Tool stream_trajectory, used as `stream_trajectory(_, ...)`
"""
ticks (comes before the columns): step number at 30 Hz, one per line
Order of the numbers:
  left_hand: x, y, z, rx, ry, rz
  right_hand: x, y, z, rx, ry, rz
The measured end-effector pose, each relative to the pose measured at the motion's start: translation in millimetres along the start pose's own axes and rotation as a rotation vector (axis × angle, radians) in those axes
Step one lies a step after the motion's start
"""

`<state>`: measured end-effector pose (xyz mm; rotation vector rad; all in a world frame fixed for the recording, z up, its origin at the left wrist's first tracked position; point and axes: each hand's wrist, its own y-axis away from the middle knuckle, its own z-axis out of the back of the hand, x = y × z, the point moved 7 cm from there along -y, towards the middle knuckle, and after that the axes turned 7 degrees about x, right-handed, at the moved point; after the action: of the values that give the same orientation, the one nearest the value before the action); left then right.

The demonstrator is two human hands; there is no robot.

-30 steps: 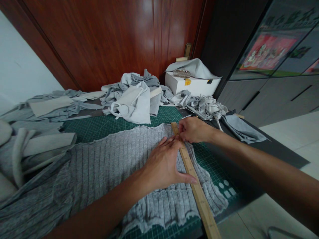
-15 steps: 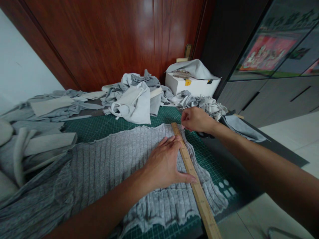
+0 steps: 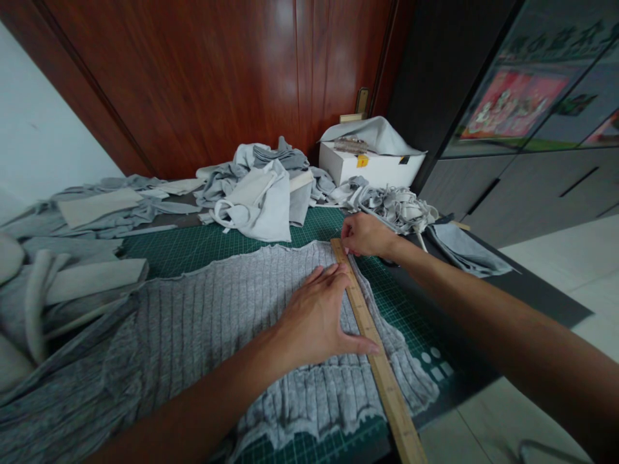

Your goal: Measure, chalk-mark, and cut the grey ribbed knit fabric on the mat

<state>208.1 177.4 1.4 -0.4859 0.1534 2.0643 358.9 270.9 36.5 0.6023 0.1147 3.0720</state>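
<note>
A grey ribbed knit fabric (image 3: 217, 309) lies spread over a green cutting mat (image 3: 193, 245). A long wooden ruler (image 3: 382, 374) rests along the fabric's right side, running from the near edge away from me. My left hand (image 3: 316, 319) lies flat on the fabric, fingers spread, with thumb and fingertips against the ruler's left edge. My right hand (image 3: 367, 235) is at the ruler's far end with its fingers pinched together on the ruler's tip. Whether something small sits between those fingers is hidden.
A heap of grey cloth pieces (image 3: 264, 187) lies behind the mat, with a tangle of cut strips (image 3: 401, 206) to its right. A white box (image 3: 372, 167) stands at the back. Folded pieces (image 3: 72, 277) are stacked at left. The table's edge drops to the floor at right.
My right hand lifted off the ruler's far end, then came back down onto its tip. My left hand and the ruler stayed put.
</note>
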Motion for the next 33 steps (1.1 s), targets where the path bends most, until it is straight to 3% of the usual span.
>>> stream_trajectory(6,0.7,0.2,0.3,-0.016,0.012,-0.022,0.2,7.0,17.1,-0.151,0.064,-0.008)
stream_trajectory(13,1.1,-0.9,-0.9,-0.005,-0.001,-0.006,2.5,2.2,7.7,-0.101,0.073,0.015)
stream_trajectory(20,2.3,-0.2,-1.9,-0.003,0.004,0.001,-5.6,1.4,14.3,-0.294,0.055,0.002)
stream_trajectory(26,0.4,0.7,-0.6,-0.026,0.008,-0.031,-3.8,59.6,17.1,-0.288,-0.102,0.075)
stream_trajectory(33,-5.0,0.3,-0.3,0.011,0.003,-0.029,2.8,156.9,-20.0,-0.138,-0.359,0.173)
